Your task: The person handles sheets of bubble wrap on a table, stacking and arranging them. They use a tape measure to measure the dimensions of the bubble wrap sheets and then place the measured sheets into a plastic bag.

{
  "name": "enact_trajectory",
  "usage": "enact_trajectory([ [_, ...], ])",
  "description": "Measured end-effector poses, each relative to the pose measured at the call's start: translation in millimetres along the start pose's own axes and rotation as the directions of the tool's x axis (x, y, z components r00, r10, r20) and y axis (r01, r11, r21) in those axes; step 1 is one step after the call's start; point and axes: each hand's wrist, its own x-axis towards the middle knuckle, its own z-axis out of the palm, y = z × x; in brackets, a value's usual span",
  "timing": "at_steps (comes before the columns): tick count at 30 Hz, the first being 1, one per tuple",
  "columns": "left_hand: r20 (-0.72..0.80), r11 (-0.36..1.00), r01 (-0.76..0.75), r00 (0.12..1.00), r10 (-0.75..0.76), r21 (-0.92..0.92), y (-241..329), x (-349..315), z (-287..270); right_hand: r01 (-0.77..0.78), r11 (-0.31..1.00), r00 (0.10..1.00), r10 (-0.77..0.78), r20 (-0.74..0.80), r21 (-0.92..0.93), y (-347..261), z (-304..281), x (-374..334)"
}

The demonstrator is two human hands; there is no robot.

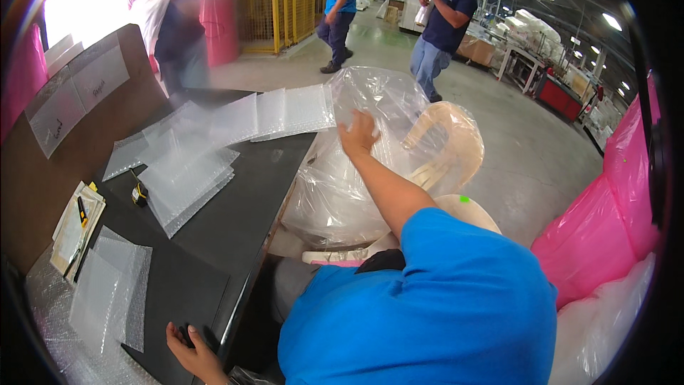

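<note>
My right arm is stretched out, and my right hand [358, 135] is open with fingers apart. It is over a large clear plastic bag [335, 192] beside the table; I cannot tell if it touches the film. Just left of that hand, overlapping bubble-wrap pouches [303, 110] lie along the far table edge. My left hand [196, 356] is open at the near table edge, fingers slightly curled and holding nothing. A pile of bubble-wrap pouches [189, 185] lies mid-table. More bubble-wrap sheets [110, 292] lie near my left hand.
On the black table [246, 232] are a tape measure [139, 191] and a yellow-black cutter [82, 210] on a paper stack. A brown board [43, 199] stands at left. Pink wrapped bundles [605, 207] stand at right. Several people [445, 21] are beyond the table, near a yellow cage [274, 7].
</note>
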Motion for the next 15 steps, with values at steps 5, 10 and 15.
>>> enact_trajectory([
  [5, -0.011, 1.000, 0.007, 1.000, -0.007, -0.006, -0.2, 3.4, -1.9, 0.560, 0.750, 0.804, -0.595, -0.012, 0.352, -78.3, 6.6, -51.8],
  [10, 0.022, 0.997, 0.054, 0.998, -0.055, 0.051, 5.7, 4.0, -3.6, 0.704, 0.264, 0.219, -0.964, 0.152, 0.659, -100.9, 9.8, -129.5],
  [15, 0.146, 0.999, 0.028, 0.989, -0.034, 0.045, 0.3, 20.3, -7.2, 0.768, 0.282, 0.188, -0.958, 0.218, 0.575, -95.3, 24.2, -169.7],
])
